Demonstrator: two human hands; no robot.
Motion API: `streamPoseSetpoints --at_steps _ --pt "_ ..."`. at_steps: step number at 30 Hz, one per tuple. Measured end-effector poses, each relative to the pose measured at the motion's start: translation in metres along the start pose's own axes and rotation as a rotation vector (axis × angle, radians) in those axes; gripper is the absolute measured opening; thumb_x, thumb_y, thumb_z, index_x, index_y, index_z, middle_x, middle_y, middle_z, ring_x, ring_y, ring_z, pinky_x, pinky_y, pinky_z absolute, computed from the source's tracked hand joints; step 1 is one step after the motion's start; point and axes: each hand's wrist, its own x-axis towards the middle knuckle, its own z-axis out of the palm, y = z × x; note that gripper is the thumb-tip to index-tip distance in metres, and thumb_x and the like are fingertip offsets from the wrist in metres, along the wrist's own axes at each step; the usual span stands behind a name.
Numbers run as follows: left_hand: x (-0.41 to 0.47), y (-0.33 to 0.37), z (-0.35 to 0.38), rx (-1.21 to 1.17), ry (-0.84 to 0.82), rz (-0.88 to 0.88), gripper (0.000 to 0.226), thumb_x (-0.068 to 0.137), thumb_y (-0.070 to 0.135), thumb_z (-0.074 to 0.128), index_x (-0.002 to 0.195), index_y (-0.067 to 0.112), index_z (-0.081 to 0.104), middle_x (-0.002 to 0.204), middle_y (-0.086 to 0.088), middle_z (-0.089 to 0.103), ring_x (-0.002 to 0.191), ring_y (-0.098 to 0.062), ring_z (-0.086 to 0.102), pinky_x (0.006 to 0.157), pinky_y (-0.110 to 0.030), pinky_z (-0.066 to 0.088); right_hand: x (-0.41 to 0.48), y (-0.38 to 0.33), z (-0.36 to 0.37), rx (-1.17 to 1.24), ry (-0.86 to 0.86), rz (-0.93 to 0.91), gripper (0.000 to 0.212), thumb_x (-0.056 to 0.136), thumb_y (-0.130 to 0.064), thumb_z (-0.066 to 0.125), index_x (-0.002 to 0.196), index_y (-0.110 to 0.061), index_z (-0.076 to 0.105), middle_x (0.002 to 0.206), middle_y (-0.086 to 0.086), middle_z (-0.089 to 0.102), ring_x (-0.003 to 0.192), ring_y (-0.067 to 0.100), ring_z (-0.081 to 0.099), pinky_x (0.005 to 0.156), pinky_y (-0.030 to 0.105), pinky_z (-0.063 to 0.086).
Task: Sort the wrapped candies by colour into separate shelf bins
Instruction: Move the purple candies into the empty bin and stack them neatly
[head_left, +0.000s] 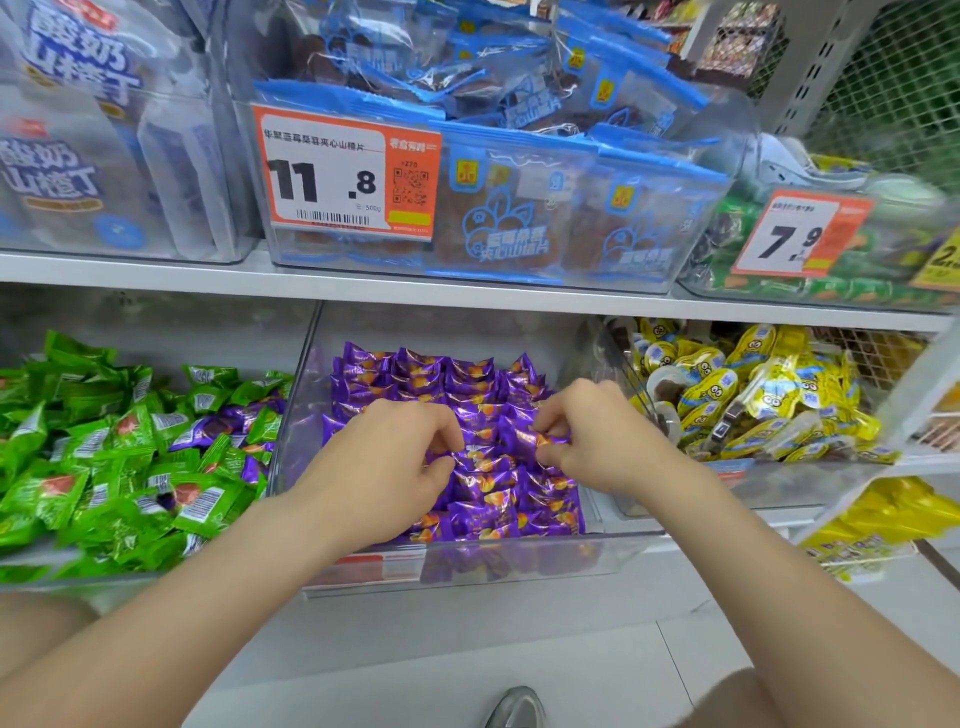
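a white shelf board (130, 270) runs across the middle. at 1 o'clock a grey perforated upright (826, 62) meets wire mesh (904, 88). pale floor tiles (467, 654) lie at 6 o'clock, evenly lit.

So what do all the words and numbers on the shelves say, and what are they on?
"11.8": orange price tag in front of the blue packs.
"500g": same tag, small.
"7.9": second price tag, upper right.
"酸奶山楂丁": white bags, upper left.
Too small or blurred: other tag print, the blue packs' writing, and the wrappers of the green candies, purple candies and yellow packs.
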Motion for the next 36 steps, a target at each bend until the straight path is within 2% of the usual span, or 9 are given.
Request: streamPoseSetpoints --at_steps 9,13,15,19,21,25,28,31,36 --pt "-0.008 -0.006 -0.003 0.053 -0.016 0.017 0.015 0.094 0.024 0.061 0.103 0.036 0.065 0.089 0.019 0.07 0.077 -0.004 0.064 0.076 -0.035 0.058 0.004 -0.012 0.003 -0.156 -0.008 -0.056 0.029 0.076 -0.04 0.091 0.101 -0.029 0.079 0.093 -0.005 0.058 0.087 0.022 0.064 0.072 0.033 0.049" --pt "-0.014 -0.007 -0.017 0.086 0.084 0.054 0.016 0.093 0.026 0.059 0.103 0.038 0.065 0.092 0.018 0.064 0.087 -0.006 0.06 0.079 -0.037 0.056 0.0 -0.027 -0.003 -0.119 0.027 -0.048 0.031 0.085 -0.045 0.082 0.109 -0.025 0.076 0.092 -0.002 0.069 0.088 0.025 0.068 0.076 0.037 0.056" --pt "-0.019 -0.007 -0.03 0.108 0.159 0.046 0.012 0.093 0.027 0.058 0.099 0.036 0.064 0.085 0.016 0.061 0.085 -0.008 0.057 0.077 -0.037 0.054 -0.004 -0.047 -0.007 -0.001 0.138 -0.111 0.017 0.095 -0.037 0.07 0.106 -0.027 0.077 0.084 -0.007 0.072 0.079 0.015 0.066 0.08 0.035 0.057" --pt "-0.03 -0.026 -0.058 0.117 0.274 -0.242 0.006 0.088 0.03 0.055 0.082 0.03 0.057 0.067 0.006 0.062 0.072 -0.022 0.061 0.065 -0.04 0.053 -0.019 -0.115 -0.012 0.242 0.148 -0.308 0.026 0.095 -0.016 0.058 0.105 -0.029 0.078 0.083 -0.015 0.068 0.068 -0.007 0.055 0.078 0.012 0.044" --pt "-0.036 -0.052 -0.073 0.183 0.213 -0.401 0.007 0.087 0.029 0.052 0.083 0.026 0.056 0.076 -0.002 0.069 0.081 -0.034 0.065 0.07 -0.04 0.053 -0.021 -0.147 -0.007 0.274 0.136 -0.412 0.028 0.092 -0.012 0.057 0.103 -0.028 0.078 0.092 -0.013 0.067 0.077 -0.006 0.054 0.079 0.007 0.037" --pt "-0.047 -0.112 -0.103 0.291 -0.083 -0.575 0.027 0.087 0.007 0.053 0.109 0.014 0.067 0.112 -0.016 0.071 0.112 -0.036 0.065 0.09 -0.041 0.055 -0.01 -0.197 0.008 0.299 0.099 -0.532 0.029 0.087 -0.01 0.057 0.1 -0.026 0.077 0.096 -0.006 0.067 0.092 0.01 0.061 0.089 0.026 0.046" --pt "-0.045 -0.142 -0.114 0.343 -0.148 -0.479 0.045 0.087 0.003 0.055 0.128 0.016 0.067 0.13 -0.009 0.068 0.124 -0.029 0.062 0.098 -0.035 0.052 0.004 -0.226 0.019 0.278 0.067 -0.586 0.032 0.083 -0.004 0.057 0.101 -0.022 0.077 0.097 -0.001 0.066 0.095 0.017 0.062 0.092 0.034 0.049" --pt "-0.036 -0.157 -0.113 0.279 -0.199 -0.337 0.046 0.085 -0.003 0.053 0.121 0.022 0.067 0.123 -0.005 0.07 0.118 -0.026 0.064 0.086 -0.028 0.048 0.024 -0.252 0.03 0.021 0.0 -0.613 0.035 0.082 -0.003 0.057 0.108 -0.017 0.075 0.105 0.007 0.066 0.104 0.031 0.063 0.091 0.043 0.052" --pt "-0.028 -0.179 -0.104 0.296 -0.4 -0.342 0.057 0.092 0.007 0.051 0.138 0.04 0.053 0.143 -0.001 0.057 0.136 -0.032 0.049 0.104 -0.045 0.042 0.046 -0.278 0.033 -0.287 -0.178 -0.492 0.02 0.089 -0.003 0.062 0.103 -0.012 0.052 0.097 0.008 0.044 0.101 0.039 0.063 0.07 0.041 0.044"
